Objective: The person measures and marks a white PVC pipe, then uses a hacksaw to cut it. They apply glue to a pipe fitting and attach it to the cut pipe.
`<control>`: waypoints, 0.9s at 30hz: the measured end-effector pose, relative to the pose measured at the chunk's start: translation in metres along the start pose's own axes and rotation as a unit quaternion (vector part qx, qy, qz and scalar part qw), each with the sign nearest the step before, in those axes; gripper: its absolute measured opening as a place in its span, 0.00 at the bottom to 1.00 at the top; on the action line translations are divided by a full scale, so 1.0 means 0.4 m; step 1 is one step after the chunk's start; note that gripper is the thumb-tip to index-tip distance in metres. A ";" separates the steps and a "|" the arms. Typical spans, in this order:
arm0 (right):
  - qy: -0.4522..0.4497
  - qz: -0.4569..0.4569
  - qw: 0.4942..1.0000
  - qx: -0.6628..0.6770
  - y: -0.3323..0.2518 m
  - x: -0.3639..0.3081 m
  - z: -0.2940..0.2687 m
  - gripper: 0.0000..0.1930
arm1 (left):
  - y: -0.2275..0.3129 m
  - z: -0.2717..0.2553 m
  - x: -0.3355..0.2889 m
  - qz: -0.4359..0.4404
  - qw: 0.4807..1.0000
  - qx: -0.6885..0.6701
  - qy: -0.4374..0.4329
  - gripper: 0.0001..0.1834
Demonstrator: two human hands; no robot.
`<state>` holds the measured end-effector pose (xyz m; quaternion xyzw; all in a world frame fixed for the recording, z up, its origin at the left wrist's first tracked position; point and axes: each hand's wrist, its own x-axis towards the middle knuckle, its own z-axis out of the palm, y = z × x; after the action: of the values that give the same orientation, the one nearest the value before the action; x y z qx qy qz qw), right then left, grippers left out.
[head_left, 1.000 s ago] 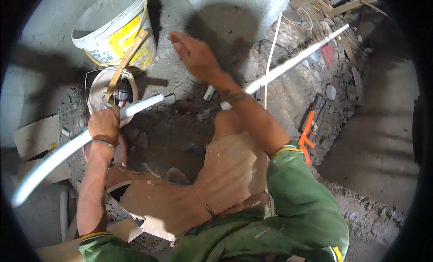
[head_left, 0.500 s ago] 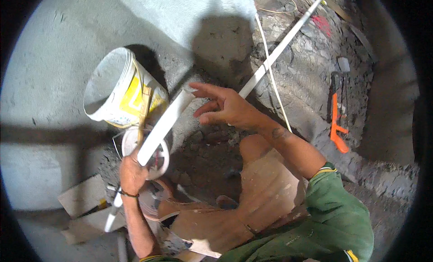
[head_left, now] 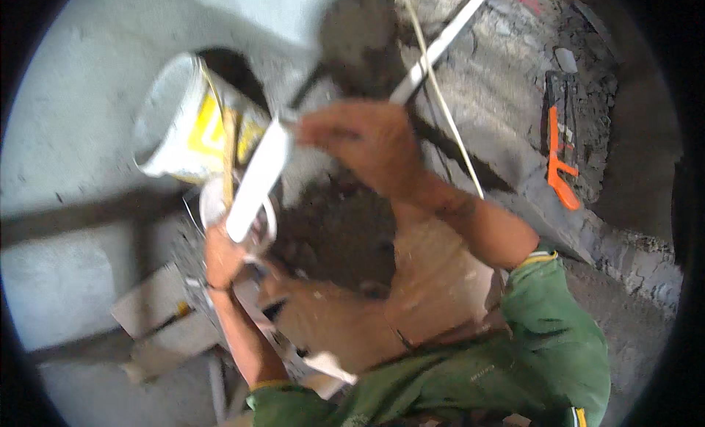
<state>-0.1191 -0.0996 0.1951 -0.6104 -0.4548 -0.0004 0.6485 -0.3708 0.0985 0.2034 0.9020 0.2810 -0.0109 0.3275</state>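
While gripped, one white pipe [head_left: 257, 177], two hands [head_left: 224, 254].

A white bucket [head_left: 180, 122] with a yellow patch on its side lies tilted on the grey floor [head_left: 66, 170] at upper left, a wooden stick [head_left: 229, 152] poking up beside it. At right, an orange and black tool [head_left: 562, 144] rests on the rubble [head_left: 514, 74], and a thin pale cord [head_left: 440, 96] runs down across the debris just left of it. Scraps of cardboard [head_left: 150, 309] lie at lower left, a larger brown sheet [head_left: 433, 280] spreads in the middle below a dark patch of dirt [head_left: 338, 236], and a rough concrete edge [head_left: 631, 258] crosses at lower right.
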 end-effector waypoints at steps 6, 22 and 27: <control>0.073 0.316 0.862 0.390 0.069 -0.029 -0.013 0.08 | 0.020 0.063 0.074 0.059 0.994 0.063 0.065 0.17; -0.647 0.312 0.695 -0.048 0.447 -0.336 0.049 0.13 | -0.163 0.269 0.213 0.146 0.985 0.090 -0.021 0.24; -0.763 0.229 0.602 0.045 0.407 -0.268 0.174 0.13 | -0.220 0.219 0.178 0.107 0.982 0.084 -0.131 0.25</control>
<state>-0.1325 -0.0625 -0.0080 -0.4430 -0.6289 0.6349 0.0709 -0.3418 0.1370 0.0686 0.9421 0.1358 -0.1173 0.2833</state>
